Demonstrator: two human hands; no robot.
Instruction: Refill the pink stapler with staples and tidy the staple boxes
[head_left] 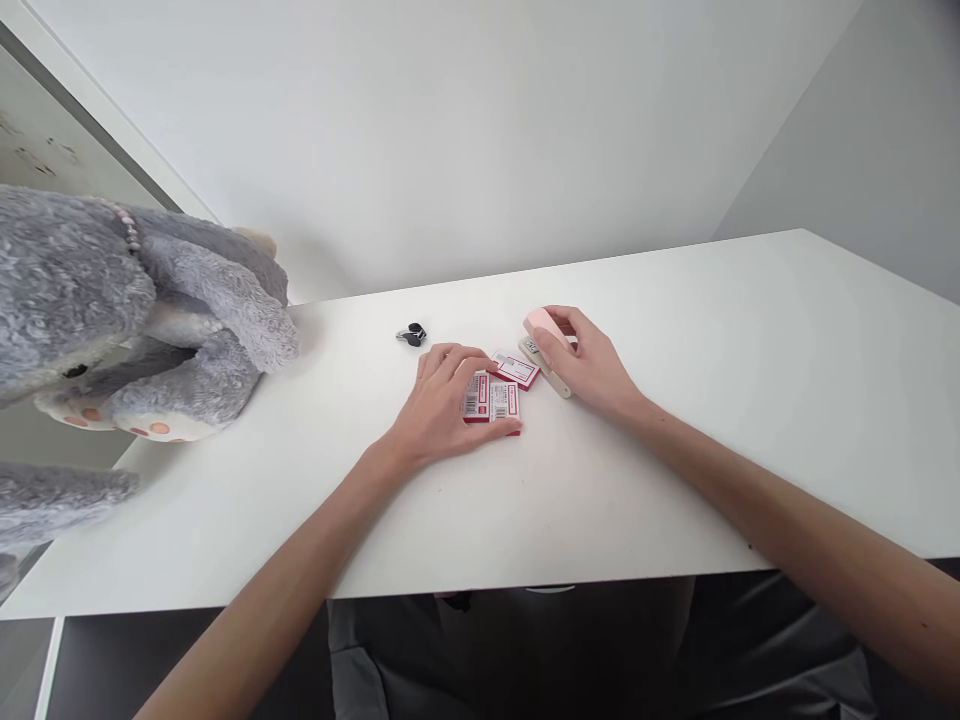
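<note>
On the white table, my left hand (442, 405) curves around two small red-and-white boxes (491, 398) that look like staple boxes. Its thumb lies along their near edge and its fingers along the far side. Just beyond them, another red-and-white box (516, 370) lies flat at an angle, close to my left fingertips. My right hand (589, 365) is closed around a stapler (547, 328) with a pink top and a beige base. The stapler's base reaches down beside the angled box. My right fingers partly cover the stapler.
A small black and metal staple remover (412, 334) lies behind my left hand. To the left, a large grey plush toy (202, 310) leans over the table (720, 420). A white wall (465, 150) rises behind the table's far edge.
</note>
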